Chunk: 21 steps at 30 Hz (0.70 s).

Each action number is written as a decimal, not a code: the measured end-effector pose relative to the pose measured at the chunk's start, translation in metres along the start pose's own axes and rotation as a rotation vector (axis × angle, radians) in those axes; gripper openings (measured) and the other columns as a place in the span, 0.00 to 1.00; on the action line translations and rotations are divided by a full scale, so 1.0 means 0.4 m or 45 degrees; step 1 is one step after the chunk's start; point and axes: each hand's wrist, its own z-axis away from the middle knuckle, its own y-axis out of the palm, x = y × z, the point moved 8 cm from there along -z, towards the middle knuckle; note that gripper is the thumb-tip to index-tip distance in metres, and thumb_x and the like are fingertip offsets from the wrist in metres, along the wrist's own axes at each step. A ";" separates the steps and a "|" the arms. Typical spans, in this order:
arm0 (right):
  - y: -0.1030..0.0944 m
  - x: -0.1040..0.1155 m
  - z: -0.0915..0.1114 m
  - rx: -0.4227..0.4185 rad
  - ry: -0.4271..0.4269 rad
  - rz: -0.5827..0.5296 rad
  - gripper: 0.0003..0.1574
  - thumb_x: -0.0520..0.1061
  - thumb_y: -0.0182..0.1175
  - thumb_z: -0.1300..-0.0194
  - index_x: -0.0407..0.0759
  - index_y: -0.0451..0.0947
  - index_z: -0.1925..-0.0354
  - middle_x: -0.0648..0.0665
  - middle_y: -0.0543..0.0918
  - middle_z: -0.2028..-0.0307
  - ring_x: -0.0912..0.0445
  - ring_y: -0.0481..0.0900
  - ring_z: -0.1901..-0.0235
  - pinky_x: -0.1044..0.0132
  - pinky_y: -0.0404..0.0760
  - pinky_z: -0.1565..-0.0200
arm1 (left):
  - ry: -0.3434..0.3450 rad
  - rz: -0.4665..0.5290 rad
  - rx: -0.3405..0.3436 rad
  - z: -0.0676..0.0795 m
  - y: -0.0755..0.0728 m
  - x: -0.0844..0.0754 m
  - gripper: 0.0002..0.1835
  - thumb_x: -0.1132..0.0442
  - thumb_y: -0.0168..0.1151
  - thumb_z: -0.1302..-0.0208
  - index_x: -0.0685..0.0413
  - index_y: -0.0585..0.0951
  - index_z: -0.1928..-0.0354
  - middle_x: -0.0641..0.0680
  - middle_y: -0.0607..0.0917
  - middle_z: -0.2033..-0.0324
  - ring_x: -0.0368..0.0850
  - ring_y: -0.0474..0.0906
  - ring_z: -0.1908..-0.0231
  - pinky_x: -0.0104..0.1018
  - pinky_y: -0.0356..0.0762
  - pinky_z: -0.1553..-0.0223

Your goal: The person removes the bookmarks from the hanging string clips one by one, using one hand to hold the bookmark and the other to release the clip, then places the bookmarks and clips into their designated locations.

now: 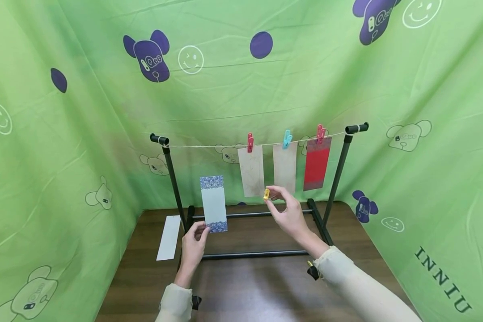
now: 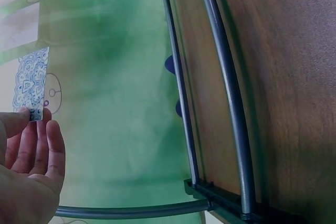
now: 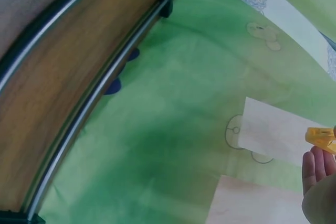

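Note:
My left hand (image 1: 193, 245) pinches the lower left corner of a pale card with blue patterned ends (image 1: 214, 205), held upright below the left part of the string (image 1: 209, 146). In the left wrist view the thumb presses on the card's patterned end (image 2: 31, 82). My right hand (image 1: 288, 213) holds a small yellow clothespin (image 1: 267, 193) between thumb and fingertips, in front of the hanging cards. The right wrist view shows the yellow clothespin (image 3: 320, 138) at its right edge.
A black frame (image 1: 340, 176) carries the string. Red clothespins (image 1: 250, 143) and a blue one (image 1: 287, 139) hold two beige cards (image 1: 251, 172) and a red card (image 1: 316, 165). A white card (image 1: 169, 238) lies on the wooden table (image 1: 137, 268) at left. Green cloth (image 1: 104, 112) surrounds everything.

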 end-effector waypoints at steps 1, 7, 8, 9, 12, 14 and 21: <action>0.000 -0.002 0.004 0.005 0.010 -0.004 0.27 0.26 0.73 0.37 0.34 0.81 0.40 0.39 0.90 0.55 0.46 0.87 0.59 0.59 0.85 0.50 | -0.001 0.000 -0.002 0.001 -0.001 0.000 0.06 0.73 0.71 0.31 0.63 0.87 0.54 0.59 0.91 0.61 0.56 0.88 0.59 0.33 0.87 0.54; -0.007 -0.011 0.027 -0.002 0.037 0.028 0.28 0.27 0.74 0.38 0.35 0.82 0.40 0.39 0.90 0.56 0.44 0.88 0.60 0.53 0.84 0.52 | -0.013 -0.008 -0.005 0.009 -0.004 0.008 0.06 0.73 0.71 0.30 0.63 0.87 0.53 0.59 0.91 0.60 0.55 0.88 0.60 0.32 0.86 0.55; -0.009 -0.013 0.030 -0.003 0.041 0.034 0.28 0.27 0.75 0.38 0.35 0.82 0.41 0.39 0.90 0.56 0.43 0.88 0.60 0.53 0.83 0.52 | -0.014 -0.010 -0.005 0.010 -0.004 0.009 0.06 0.72 0.71 0.30 0.62 0.87 0.53 0.59 0.91 0.60 0.55 0.88 0.60 0.32 0.86 0.55; -0.011 -0.015 0.034 -0.003 0.047 0.039 0.28 0.27 0.75 0.38 0.35 0.82 0.40 0.39 0.90 0.57 0.43 0.88 0.60 0.55 0.83 0.52 | -0.015 -0.011 -0.007 0.012 -0.005 0.010 0.06 0.72 0.71 0.30 0.62 0.87 0.54 0.59 0.91 0.60 0.55 0.88 0.60 0.32 0.86 0.55; -0.015 -0.023 0.045 0.003 0.068 0.047 0.28 0.28 0.75 0.38 0.34 0.82 0.40 0.40 0.90 0.59 0.44 0.87 0.60 0.64 0.81 0.50 | -0.019 -0.012 -0.015 0.016 -0.008 0.014 0.06 0.71 0.71 0.30 0.62 0.87 0.54 0.59 0.91 0.61 0.54 0.88 0.60 0.33 0.86 0.56; -0.018 -0.027 0.051 0.009 0.081 0.052 0.27 0.28 0.75 0.37 0.34 0.81 0.41 0.41 0.89 0.60 0.45 0.87 0.60 0.70 0.79 0.50 | -0.023 -0.016 -0.023 0.019 -0.010 0.018 0.05 0.71 0.71 0.29 0.62 0.87 0.54 0.59 0.91 0.61 0.52 0.88 0.61 0.33 0.86 0.56; -0.021 -0.049 0.081 0.022 0.140 0.077 0.27 0.29 0.75 0.37 0.36 0.82 0.40 0.45 0.90 0.61 0.51 0.87 0.61 0.64 0.83 0.53 | -0.065 -0.043 -0.044 0.034 -0.020 0.043 0.04 0.69 0.71 0.28 0.60 0.88 0.54 0.57 0.91 0.61 0.48 0.87 0.61 0.31 0.85 0.57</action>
